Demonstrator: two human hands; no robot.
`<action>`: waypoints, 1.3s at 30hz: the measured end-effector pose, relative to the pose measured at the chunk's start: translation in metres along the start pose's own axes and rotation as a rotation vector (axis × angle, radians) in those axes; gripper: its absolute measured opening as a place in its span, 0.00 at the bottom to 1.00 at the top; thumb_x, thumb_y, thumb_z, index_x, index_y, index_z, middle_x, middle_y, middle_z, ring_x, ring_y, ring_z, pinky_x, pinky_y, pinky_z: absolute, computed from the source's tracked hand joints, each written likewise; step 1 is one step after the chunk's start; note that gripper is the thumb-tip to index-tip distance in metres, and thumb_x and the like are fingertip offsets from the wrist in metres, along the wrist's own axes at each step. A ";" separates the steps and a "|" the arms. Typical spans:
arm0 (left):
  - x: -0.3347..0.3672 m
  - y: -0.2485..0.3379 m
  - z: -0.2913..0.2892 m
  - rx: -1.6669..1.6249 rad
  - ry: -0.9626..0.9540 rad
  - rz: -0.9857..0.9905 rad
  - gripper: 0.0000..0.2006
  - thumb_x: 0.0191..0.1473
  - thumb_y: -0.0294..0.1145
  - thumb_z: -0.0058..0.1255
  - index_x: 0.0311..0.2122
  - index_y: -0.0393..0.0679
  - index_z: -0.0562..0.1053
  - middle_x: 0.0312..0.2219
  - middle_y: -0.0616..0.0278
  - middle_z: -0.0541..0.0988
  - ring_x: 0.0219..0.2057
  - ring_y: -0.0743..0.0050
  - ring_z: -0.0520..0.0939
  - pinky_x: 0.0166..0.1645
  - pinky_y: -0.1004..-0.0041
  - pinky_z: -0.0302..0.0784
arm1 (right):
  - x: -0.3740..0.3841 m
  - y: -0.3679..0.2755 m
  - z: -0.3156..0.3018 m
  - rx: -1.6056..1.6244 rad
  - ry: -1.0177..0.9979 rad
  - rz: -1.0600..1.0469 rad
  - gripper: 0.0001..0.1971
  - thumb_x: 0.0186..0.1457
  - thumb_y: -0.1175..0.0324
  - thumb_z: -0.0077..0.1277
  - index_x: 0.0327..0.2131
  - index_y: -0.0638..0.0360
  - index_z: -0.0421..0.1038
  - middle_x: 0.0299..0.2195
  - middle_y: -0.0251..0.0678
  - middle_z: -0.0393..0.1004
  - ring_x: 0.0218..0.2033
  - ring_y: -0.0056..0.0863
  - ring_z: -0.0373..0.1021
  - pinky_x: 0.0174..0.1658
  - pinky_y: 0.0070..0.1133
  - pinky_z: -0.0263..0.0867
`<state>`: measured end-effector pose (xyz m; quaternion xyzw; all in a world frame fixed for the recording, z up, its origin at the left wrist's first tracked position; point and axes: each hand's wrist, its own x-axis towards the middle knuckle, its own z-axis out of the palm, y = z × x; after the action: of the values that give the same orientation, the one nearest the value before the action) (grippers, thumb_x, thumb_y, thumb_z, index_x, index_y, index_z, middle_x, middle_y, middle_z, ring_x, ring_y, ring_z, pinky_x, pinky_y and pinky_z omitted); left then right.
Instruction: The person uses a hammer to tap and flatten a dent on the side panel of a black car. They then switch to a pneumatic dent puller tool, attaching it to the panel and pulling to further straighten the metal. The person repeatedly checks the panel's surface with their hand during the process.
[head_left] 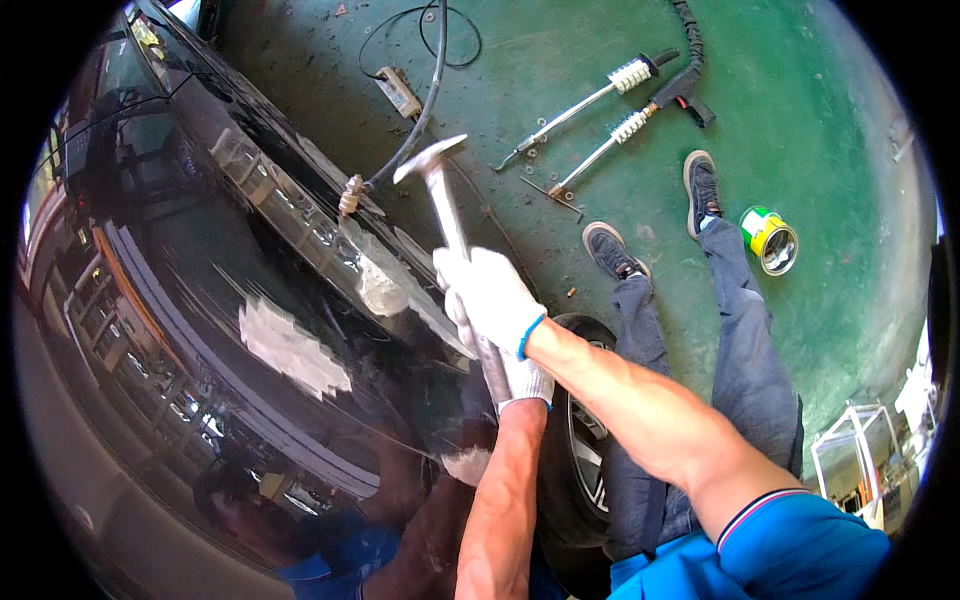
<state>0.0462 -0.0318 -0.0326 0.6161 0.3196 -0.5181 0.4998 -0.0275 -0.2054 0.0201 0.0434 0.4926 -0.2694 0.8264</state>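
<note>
A body hammer (pixel 447 215) with a metal handle and a narrow, pointed head is raised beside the dark car panel (pixel 200 330). White knit gloves with blue cuffs cover both my hands. My right hand (pixel 493 293) is closed around the handle's middle. Below and partly behind it, my left hand (pixel 527 378) is closed on the same handle, its fingers mostly hidden by the right. The handle's lower end runs along the left glove toward the wrist. Nearest the hammer, the panel has sanded, pale patches (pixel 290 347) and a bare-looking, rough edge (pixel 380 290).
A car wheel (pixel 578 430) stands close beside my left forearm. On the green floor lie two slide-hammer pullers (pixel 630 125), several washers (pixel 569 197), a cable with a power strip (pixel 399 92) and a green-yellow can (pixel 770 241). A white frame (pixel 855 450) stands at right.
</note>
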 end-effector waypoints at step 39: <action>-0.045 0.060 0.163 3.091 0.031 0.769 0.12 0.53 0.36 0.51 0.39 0.45 0.82 0.36 0.54 0.83 0.43 0.58 0.81 0.61 0.56 0.63 | -0.030 -0.028 -0.072 0.097 -0.052 0.160 0.16 0.67 0.52 0.49 0.31 0.53 0.70 0.15 0.25 0.66 0.11 0.20 0.62 0.12 0.21 0.61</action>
<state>0.0373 -0.1989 0.0339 -0.5536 0.6535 0.1723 0.4866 -0.1090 -0.1933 0.0138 0.1157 0.4523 -0.2270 0.8547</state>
